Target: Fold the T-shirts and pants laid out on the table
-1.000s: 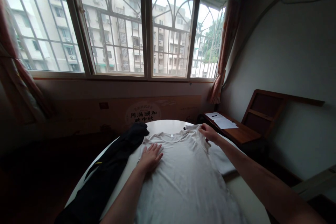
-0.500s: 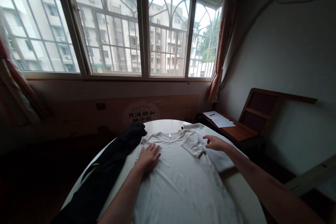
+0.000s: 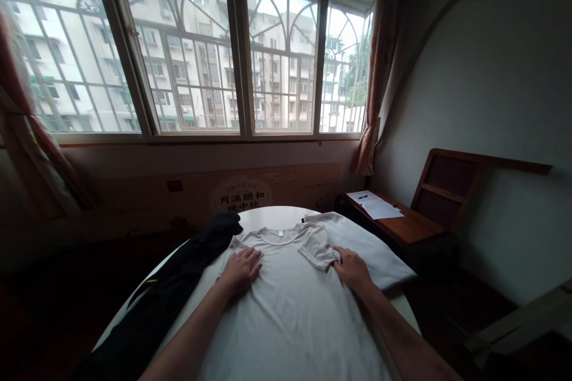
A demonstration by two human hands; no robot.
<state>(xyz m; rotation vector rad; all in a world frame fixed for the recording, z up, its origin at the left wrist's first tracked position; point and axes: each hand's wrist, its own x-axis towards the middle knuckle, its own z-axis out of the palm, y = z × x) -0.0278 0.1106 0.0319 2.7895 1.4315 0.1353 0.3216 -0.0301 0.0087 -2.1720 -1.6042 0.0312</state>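
Note:
A pale T-shirt (image 3: 290, 303) lies spread on a round white table (image 3: 268, 213), its collar at the far side. Flat on the shirt's left shoulder area rests my left hand (image 3: 241, 271), fingers spread a little. My right hand (image 3: 351, 268) is at the shirt's right edge beside the short sleeve (image 3: 318, 250), its thumb and fingers closed on the fabric there. The left sleeve is mostly hidden near my left hand.
Dark clothing (image 3: 179, 286) with a small yellow mark lies along the table's left side. Another folded white garment (image 3: 375, 250) is at the right. Beyond it, papers (image 3: 379, 207) and a pen lie on a wooden surface (image 3: 415, 223).
My right hand has moved left and nearer, from above the folded white garment to the T-shirt's sleeve edge. My left hand stays on the shirt. The view has shifted slightly.

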